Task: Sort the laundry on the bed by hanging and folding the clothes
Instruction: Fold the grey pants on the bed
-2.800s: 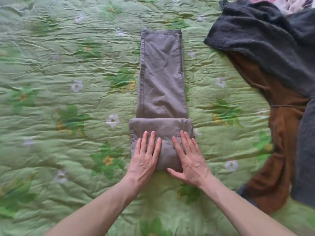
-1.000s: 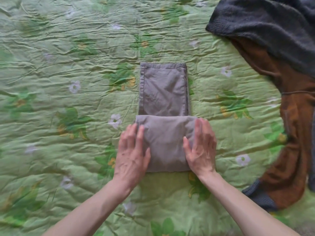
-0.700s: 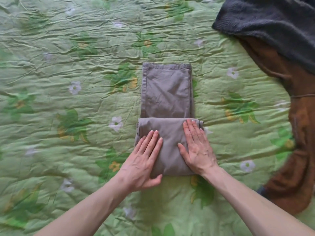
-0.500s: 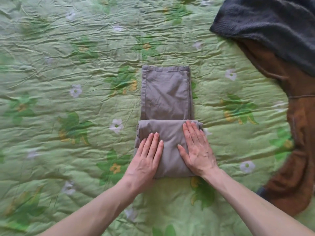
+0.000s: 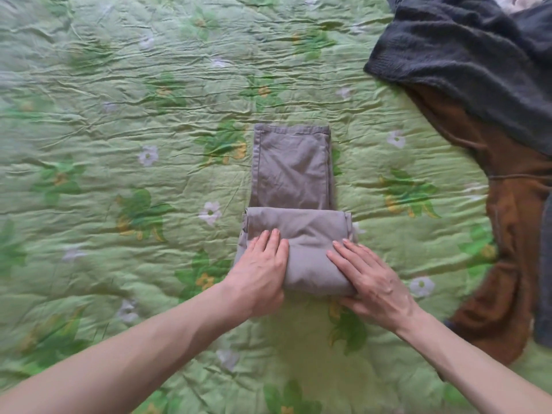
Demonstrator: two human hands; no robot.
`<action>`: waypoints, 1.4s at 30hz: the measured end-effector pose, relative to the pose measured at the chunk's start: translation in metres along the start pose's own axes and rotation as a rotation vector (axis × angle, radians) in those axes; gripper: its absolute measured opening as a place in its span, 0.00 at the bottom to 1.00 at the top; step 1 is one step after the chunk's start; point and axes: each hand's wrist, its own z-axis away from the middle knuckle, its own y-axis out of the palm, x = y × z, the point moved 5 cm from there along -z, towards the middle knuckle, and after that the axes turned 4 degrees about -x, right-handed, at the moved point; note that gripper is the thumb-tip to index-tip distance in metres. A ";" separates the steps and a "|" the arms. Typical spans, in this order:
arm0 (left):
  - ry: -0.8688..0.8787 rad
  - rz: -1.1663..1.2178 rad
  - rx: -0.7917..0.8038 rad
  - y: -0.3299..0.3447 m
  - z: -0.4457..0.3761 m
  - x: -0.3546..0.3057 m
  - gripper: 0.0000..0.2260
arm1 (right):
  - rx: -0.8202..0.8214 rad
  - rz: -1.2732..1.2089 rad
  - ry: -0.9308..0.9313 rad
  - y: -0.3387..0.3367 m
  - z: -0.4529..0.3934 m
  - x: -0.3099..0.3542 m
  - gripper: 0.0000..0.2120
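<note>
Grey-brown trousers (image 5: 291,171) lie in the middle of the bed, their near part folded into a thick bundle and one flat length still stretching away from me. My left hand (image 5: 258,273) grips the bundle's left near corner, thumb tucked under. My right hand (image 5: 370,279) holds the right near corner, fingers on top and thumb beneath the near edge. The near edge of the bundle looks slightly lifted off the cover.
The green quilted bedcover (image 5: 119,144) with flower print is wrinkled all around. At the right lies a dark grey knit sweater (image 5: 466,58) overlapping a brown garment (image 5: 513,234) that runs toward me along the bed's right side.
The trousers' flat length got much shorter as the bundle was rolled further away. Both hands went from pressing flat on top to gripping the bundle's near corners.
</note>
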 end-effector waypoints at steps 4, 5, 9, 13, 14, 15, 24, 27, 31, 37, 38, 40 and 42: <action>0.039 0.144 -0.037 -0.027 0.014 -0.002 0.21 | -0.097 -0.293 0.093 -0.032 0.005 -0.007 0.32; 0.037 0.189 -0.056 -0.032 0.018 -0.001 0.18 | -0.099 -0.360 0.136 -0.037 0.007 -0.009 0.31; -0.083 0.472 -0.142 -0.046 0.034 0.013 0.20 | -0.131 -0.558 0.359 -0.049 0.017 -0.014 0.26; -0.257 0.783 -0.153 -0.046 0.036 0.040 0.20 | -0.180 -0.888 0.579 -0.037 0.016 -0.022 0.23; -0.299 0.824 -0.178 -0.045 0.033 0.049 0.20 | -0.202 -0.971 0.626 -0.032 0.012 -0.024 0.24; -0.343 0.865 -0.214 -0.044 0.029 0.057 0.21 | -0.238 -1.037 0.673 -0.029 0.006 -0.026 0.25; -0.494 1.499 -0.608 -0.030 -0.008 0.086 0.27 | -0.439 -0.861 0.753 -0.016 -0.070 -0.035 0.17; -0.497 1.487 -0.638 -0.033 -0.023 0.093 0.32 | -0.449 -0.804 0.795 -0.008 -0.092 -0.046 0.15; -0.482 1.473 -0.701 -0.034 -0.050 0.106 0.26 | -0.421 -0.765 0.869 0.008 -0.120 -0.062 0.18; -0.634 1.139 -0.704 -0.009 -0.093 0.121 0.22 | -0.388 -0.455 0.957 0.034 -0.153 -0.081 0.24; -0.663 1.067 -0.706 -0.005 -0.098 0.121 0.24 | -0.419 -0.399 0.912 0.032 -0.158 -0.080 0.25; -0.656 1.011 -0.790 -0.001 -0.101 0.117 0.31 | -0.507 -0.291 0.679 0.027 -0.168 -0.077 0.26; -0.603 0.904 -0.895 -0.001 -0.099 0.113 0.37 | -0.490 -0.228 0.421 0.032 -0.174 -0.073 0.26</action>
